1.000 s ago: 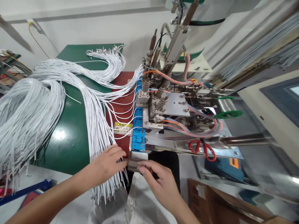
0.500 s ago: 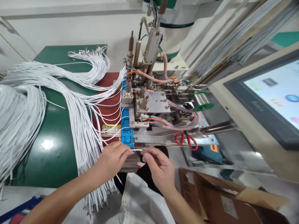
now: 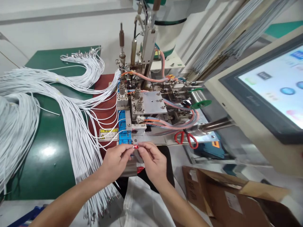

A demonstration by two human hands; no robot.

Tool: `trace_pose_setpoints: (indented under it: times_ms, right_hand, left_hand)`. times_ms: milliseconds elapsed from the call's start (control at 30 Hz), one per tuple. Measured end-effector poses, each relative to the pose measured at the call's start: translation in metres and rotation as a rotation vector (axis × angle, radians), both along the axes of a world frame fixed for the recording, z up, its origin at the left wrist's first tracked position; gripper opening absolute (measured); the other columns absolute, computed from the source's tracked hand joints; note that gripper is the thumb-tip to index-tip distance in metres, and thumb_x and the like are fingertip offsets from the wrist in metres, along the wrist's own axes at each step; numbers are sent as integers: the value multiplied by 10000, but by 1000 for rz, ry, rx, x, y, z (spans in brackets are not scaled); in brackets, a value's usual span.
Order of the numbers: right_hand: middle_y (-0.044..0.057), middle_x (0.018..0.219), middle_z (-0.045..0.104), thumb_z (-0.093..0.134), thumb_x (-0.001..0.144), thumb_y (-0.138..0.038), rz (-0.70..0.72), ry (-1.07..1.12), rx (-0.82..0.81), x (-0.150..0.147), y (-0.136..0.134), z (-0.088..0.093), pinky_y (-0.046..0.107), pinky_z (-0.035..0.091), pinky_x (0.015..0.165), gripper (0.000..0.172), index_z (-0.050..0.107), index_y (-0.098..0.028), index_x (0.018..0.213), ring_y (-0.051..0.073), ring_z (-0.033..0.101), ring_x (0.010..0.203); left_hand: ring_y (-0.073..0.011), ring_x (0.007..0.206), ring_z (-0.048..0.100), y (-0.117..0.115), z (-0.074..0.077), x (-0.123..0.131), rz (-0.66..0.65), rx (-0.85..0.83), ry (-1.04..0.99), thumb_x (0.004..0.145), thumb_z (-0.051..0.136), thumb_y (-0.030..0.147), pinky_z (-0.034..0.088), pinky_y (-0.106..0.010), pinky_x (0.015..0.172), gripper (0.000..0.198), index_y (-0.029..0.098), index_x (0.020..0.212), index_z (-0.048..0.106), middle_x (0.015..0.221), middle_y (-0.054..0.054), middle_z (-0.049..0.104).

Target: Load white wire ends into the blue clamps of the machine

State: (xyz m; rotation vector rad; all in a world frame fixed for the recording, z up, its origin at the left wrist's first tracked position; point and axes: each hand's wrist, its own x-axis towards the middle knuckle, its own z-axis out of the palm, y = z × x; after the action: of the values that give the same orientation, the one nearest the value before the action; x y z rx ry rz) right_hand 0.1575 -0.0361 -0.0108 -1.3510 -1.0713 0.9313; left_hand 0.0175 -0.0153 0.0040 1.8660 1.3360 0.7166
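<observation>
Head view, both bare hands meeting at the centre of the frame, below the near end of the machine. The left hand (image 3: 118,160) enters from the lower left and the right hand (image 3: 152,160) from the lower right. Each grip is a pinch of thumb and fingers drawn together, and the two close from opposite sides on one small red-and-white piece (image 3: 136,146). Only a short length shows between the fingertips; whether a longer wire continues inside the left hand cannot be told.

Principal relation: the visible part of the piece lies nearly level across the frame, its long axis running from one pinch to the other. The row of blue blocks (image 3: 124,138) stands just above it and to the left, the row itself running up the frame, roughly crosswise to that axis. The left hand is the nearer to the blocks; the right hand lies on the side away from them.

Surroundings: white wires (image 3: 80,145) spread over the green desk (image 3: 59,178) at left, several crossing the red plate (image 3: 100,81) to the blocks. Red-handled scissors (image 3: 186,133) rest right of centre; a cardboard box (image 3: 222,195) occupies the lower right.
</observation>
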Motion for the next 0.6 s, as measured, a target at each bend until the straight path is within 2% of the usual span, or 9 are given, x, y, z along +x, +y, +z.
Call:
trace_pose_setpoints:
  times_ms: [100, 200, 300, 467, 533, 600]
  right_hand:
    - [36, 761, 629, 588, 753, -195, 21, -58, 36, -3, 2, -2, 273, 485, 650, 73, 661, -194, 757, 152, 599, 705]
    - [21, 705, 613, 580, 742, -166, 26, -84, 43, -4, 4, -2, 250, 470, 605, 83, 642, -191, 695, 135, 580, 650]
    - [12, 683, 597, 575, 741, -172, 24, -44, 6, -7, 6, -2, 244, 463, 595, 91, 618, -185, 662, 130, 570, 636]
    - [-9, 608, 585, 572, 752, -233, 30, 241, -154, -16, 6, -2, 247, 476, 563, 111, 594, -167, 665, 119, 564, 565]
    - [-7, 602, 585, 572, 753, -231, 21, 245, -145, -19, 6, -3, 251, 478, 563, 117, 594, -165, 659, 122, 565, 568]
    - [1, 625, 584, 568, 752, -206, -11, 136, -62, -20, 7, -4, 259, 476, 582, 111, 594, -170, 650, 128, 566, 598]
  left_hand:
    - [-98, 543, 586, 0, 0, 2, 64, -236, -147, 834, 494, 294, 504, -201, 563, 187, 179, 905, 624, 614, 19, 613]
    - [-93, 536, 585, -1, -2, 2, 110, -378, -266, 802, 526, 292, 503, -202, 554, 184, 166, 912, 604, 673, 7, 632]
    - [-94, 537, 583, -2, -3, 1, 132, -373, -275, 796, 536, 291, 487, -198, 555, 158, 161, 843, 612, 655, 4, 635]
    - [-93, 529, 570, -3, -3, 2, 174, -324, -301, 804, 532, 299, 468, -189, 551, 164, 153, 777, 601, 566, 23, 597]
    - [-96, 545, 572, -3, -4, 3, 191, -326, -336, 808, 525, 310, 466, -190, 550, 177, 149, 772, 589, 599, 14, 607]
    - [-104, 592, 584, -2, -5, 4, 205, -306, -342, 809, 523, 313, 472, -197, 581, 180, 147, 777, 584, 656, 0, 624]
